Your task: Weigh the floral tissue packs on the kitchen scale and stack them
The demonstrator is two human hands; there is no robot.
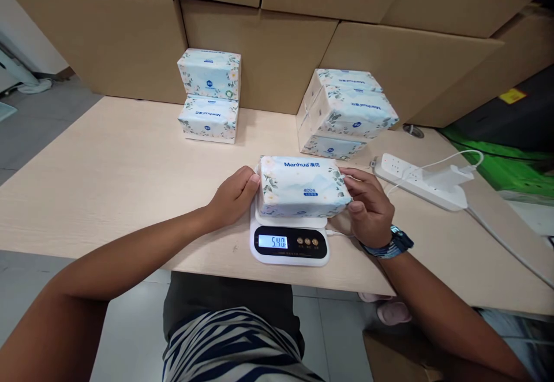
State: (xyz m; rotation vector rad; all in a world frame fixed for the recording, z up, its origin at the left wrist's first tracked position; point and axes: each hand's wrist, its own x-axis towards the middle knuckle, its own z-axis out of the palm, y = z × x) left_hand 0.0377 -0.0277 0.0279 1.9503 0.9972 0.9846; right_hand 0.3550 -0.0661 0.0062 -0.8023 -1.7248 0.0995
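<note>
A floral white-and-blue tissue pack [303, 181] lies label up over the white digital scale [291, 256], hiding most of its platform. The lit display [272, 242] seems to read 5.40. At the pack's left end, my left hand [236, 194] is closed, with the thumb along the edge. My right hand [370, 206] grips the opposite end, fingers behind the corner and thumb in front, with a patterned watch band [392, 243] on the wrist. Whether the pack rests fully on the platform or is slightly lifted, I cannot tell.
Behind, two tissue packs [209, 118] are stacked at left, and several more [352, 111] at right. Cardboard boxes [255, 53] wall off the table's back. A power strip [419, 183] with a plugged-in white charger and cables lies at right. The table's front edge runs just below the scale.
</note>
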